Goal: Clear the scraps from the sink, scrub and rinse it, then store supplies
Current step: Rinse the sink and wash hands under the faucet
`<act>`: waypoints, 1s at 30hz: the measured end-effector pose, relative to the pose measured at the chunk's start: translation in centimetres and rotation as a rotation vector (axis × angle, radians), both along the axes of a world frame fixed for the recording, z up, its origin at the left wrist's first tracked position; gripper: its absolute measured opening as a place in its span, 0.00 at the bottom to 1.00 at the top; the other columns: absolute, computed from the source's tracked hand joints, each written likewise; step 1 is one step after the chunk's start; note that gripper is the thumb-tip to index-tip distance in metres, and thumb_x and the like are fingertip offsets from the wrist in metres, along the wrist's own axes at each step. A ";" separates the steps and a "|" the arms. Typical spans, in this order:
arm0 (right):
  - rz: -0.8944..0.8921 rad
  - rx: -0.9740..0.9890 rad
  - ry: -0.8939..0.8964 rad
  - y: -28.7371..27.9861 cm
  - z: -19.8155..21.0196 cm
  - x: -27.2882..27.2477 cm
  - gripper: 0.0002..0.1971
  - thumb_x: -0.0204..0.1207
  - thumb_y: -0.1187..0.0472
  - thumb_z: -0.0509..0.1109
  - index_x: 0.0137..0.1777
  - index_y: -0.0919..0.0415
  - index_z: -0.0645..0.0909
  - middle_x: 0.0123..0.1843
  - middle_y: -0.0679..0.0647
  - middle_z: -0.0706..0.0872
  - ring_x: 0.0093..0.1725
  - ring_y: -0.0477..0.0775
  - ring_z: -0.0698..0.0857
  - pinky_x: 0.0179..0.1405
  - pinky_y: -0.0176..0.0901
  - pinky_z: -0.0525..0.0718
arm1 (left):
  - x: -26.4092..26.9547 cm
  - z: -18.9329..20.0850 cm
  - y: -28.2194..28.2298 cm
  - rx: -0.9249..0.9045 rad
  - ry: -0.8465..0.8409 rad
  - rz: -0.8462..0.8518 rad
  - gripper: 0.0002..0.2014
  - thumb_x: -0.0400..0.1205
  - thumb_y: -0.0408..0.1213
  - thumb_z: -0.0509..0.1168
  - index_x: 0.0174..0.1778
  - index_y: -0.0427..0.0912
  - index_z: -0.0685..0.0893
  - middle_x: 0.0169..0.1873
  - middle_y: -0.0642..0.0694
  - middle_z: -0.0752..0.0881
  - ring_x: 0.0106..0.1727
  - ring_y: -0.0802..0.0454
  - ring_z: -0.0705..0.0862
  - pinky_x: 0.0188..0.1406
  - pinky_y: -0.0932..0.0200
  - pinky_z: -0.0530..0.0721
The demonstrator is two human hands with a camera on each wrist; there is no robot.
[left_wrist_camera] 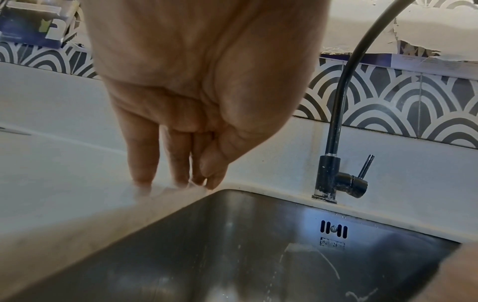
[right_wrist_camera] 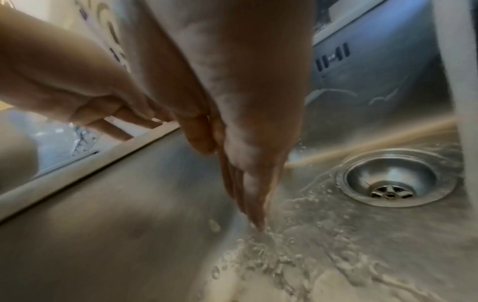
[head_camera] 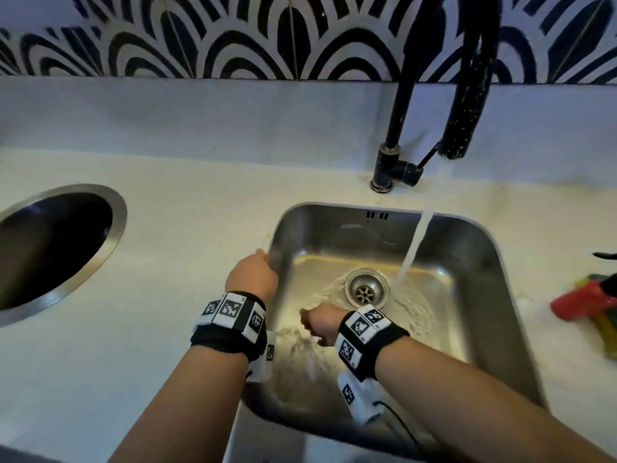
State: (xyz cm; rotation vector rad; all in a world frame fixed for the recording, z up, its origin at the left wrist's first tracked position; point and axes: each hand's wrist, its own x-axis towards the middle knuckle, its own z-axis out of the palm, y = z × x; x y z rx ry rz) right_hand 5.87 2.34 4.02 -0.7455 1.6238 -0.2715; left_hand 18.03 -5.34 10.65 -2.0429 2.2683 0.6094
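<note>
A steel sink [head_camera: 484, 248] is set into a pale counter. Water runs from the black faucet [head_camera: 464, 95] and lands just right of the drain [head_camera: 367, 289]. My left hand [head_camera: 253, 272] rests at the sink's left rim, its straight fingers [left_wrist_camera: 142, 163] touching the counter edge [left_wrist_camera: 103, 214] and holding nothing. My right hand [head_camera: 319, 320] is down in the basin left of the drain [right_wrist_camera: 393, 177]. Its straight fingertips [right_wrist_camera: 254, 216] touch the wet floor of the sink [right_wrist_camera: 129, 235], where water splashes. It holds nothing.
A round steel-rimmed opening [head_camera: 60, 242] sits in the counter at the left. A red and yellow-green item [head_camera: 587, 302], cut off by the frame, lies on the counter right of the sink. The faucet lever [head_camera: 429, 153] stands beside its base. Patterned tiles [head_camera: 233, 35] back the counter.
</note>
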 end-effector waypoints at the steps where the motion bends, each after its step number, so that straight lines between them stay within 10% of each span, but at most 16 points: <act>1: -0.103 -0.025 -0.034 -0.4 -0.3 -0.8 0.11 0.84 0.56 0.57 0.39 0.55 0.74 0.39 0.53 0.78 0.44 0.56 0.82 0.53 0.48 0.78 | 0.1 0.0 -0.1 0.001 0.011 0.010 0.21 0.81 0.30 0.55 0.71 0.40 0.75 0.64 0.37 0.82 0.66 0.39 0.80 0.63 0.52 0.76; 4: -0.137 -0.079 -0.070 -0.9 0.8 -2.9 0.15 0.85 0.56 0.55 0.35 0.50 0.70 0.36 0.47 0.73 0.34 0.45 0.73 0.57 0.51 0.79 | 0.2 0.0 0.0 0.003 0.038 0.022 0.20 0.80 0.29 0.56 0.69 0.40 0.76 0.64 0.37 0.82 0.66 0.39 0.80 0.63 0.52 0.76; 7: -0.361 -0.021 -0.143 -0.7 1.5 -5.6 0.15 0.86 0.54 0.55 0.43 0.59 0.78 0.38 0.51 0.79 0.34 0.48 0.74 0.39 0.43 0.73 | 0.1 0.0 0.0 0.009 0.049 0.023 0.22 0.80 0.29 0.55 0.71 0.41 0.75 0.65 0.38 0.81 0.67 0.40 0.79 0.65 0.52 0.76; 26: -1.050 -0.138 -0.674 4.0 1.9 -12.0 0.19 0.86 0.58 0.55 0.43 0.72 0.80 0.41 0.65 0.83 0.42 0.61 0.84 0.58 0.53 0.80 | -0.6 0.5 0.2 0.002 -0.029 0.016 0.19 0.81 0.29 0.54 0.69 0.38 0.75 0.64 0.36 0.82 0.66 0.39 0.79 0.62 0.51 0.76; 30: -1.087 -0.127 -0.694 3.7 0.9 -11.8 0.20 0.86 0.56 0.53 0.50 0.73 0.79 0.44 0.66 0.83 0.45 0.62 0.84 0.48 0.51 0.82 | -0.9 0.6 0.3 0.005 -0.044 0.030 0.20 0.81 0.31 0.55 0.70 0.39 0.75 0.65 0.36 0.81 0.67 0.40 0.79 0.63 0.51 0.76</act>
